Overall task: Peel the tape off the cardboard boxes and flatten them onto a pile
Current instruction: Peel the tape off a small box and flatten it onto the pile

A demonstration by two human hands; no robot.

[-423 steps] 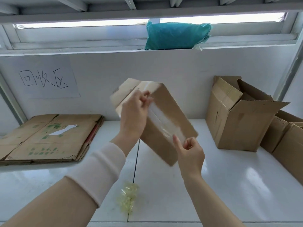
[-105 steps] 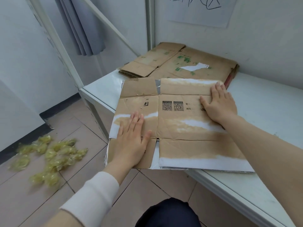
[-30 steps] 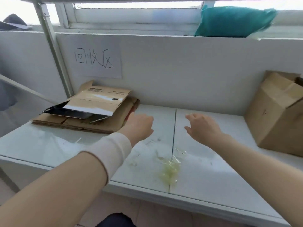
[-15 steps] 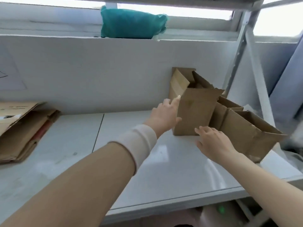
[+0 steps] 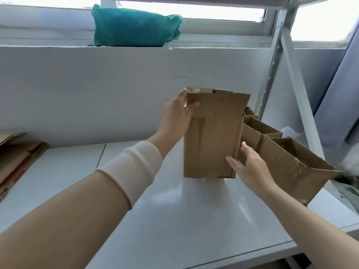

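A tall brown cardboard box [image 5: 213, 133] hangs just above the white table [image 5: 174, 220] in the middle of the head view. My left hand [image 5: 175, 115] grips its upper left edge, thumb on the near face and fingers behind. My right hand [image 5: 250, 167] touches the lower right corner with straight fingers. The pile of flattened cardboard [image 5: 15, 152] lies at the far left of the table.
Two more open cardboard boxes [image 5: 291, 166] stand on the table to the right of the held one, against a white metal rack post [image 5: 272, 65]. A teal plastic bag [image 5: 134, 26] sits on the ledge above the white wall. A grey curtain [image 5: 342, 94] hangs at the far right.
My left hand has taken hold of the tall box and lifted it off the table, toward me. My right hand has come up to its lower right corner.
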